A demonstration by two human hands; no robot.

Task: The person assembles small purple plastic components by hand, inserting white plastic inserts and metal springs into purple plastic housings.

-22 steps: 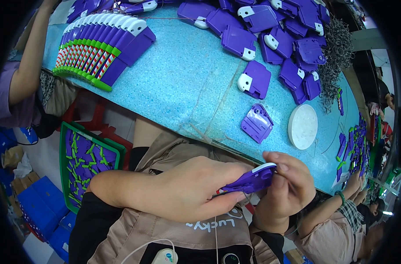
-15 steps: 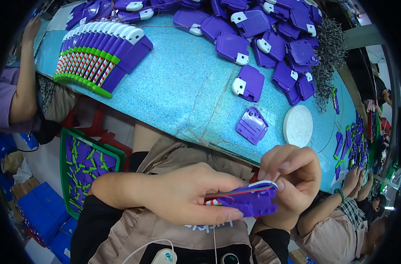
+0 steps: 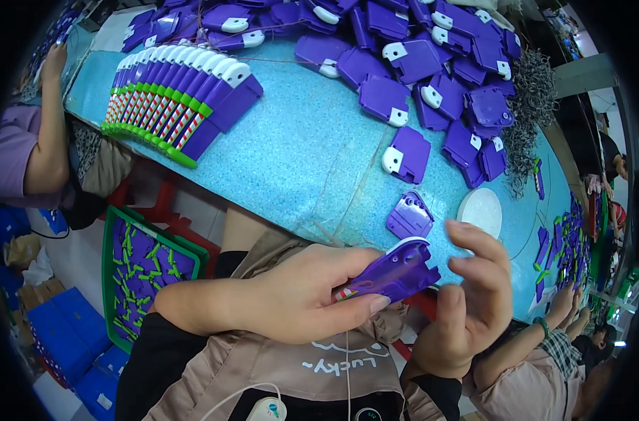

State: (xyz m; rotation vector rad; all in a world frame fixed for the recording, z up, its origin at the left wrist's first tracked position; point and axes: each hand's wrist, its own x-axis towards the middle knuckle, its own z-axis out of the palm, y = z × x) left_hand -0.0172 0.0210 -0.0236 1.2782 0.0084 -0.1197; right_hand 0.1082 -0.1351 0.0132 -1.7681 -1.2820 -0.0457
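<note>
My left hand (image 3: 298, 291) grips a purple plastic shell (image 3: 397, 272) over my lap, thumb along its near side. The shell is tilted, with a white strip on its upper edge and a bit of red-and-white stripe beside my fingers. Just right of it, my right hand (image 3: 467, 302) is apart from the shell, its fingers spread and slightly curled with nothing between them. Beyond the held shell, on the blue table (image 3: 284, 168), lies a loose purple half shell (image 3: 411, 216) with its ribbed inside up. A white round disc (image 3: 479, 212) lies next to it.
A fanned row of purple, white and green pieces (image 3: 186, 98) lies at the table's left. Purple shells (image 3: 418, 59) heap at the back, beside tangled grey wire pieces (image 3: 533, 119). A green crate (image 3: 116, 281) of parts stands lower left. Co-workers' arms (image 3: 49, 140) show at both sides.
My right hand has come off the shell's end and its fingers have opened. The shell has tilted in my left hand, and the wires seen along it no longer show. The view has shifted slightly.
</note>
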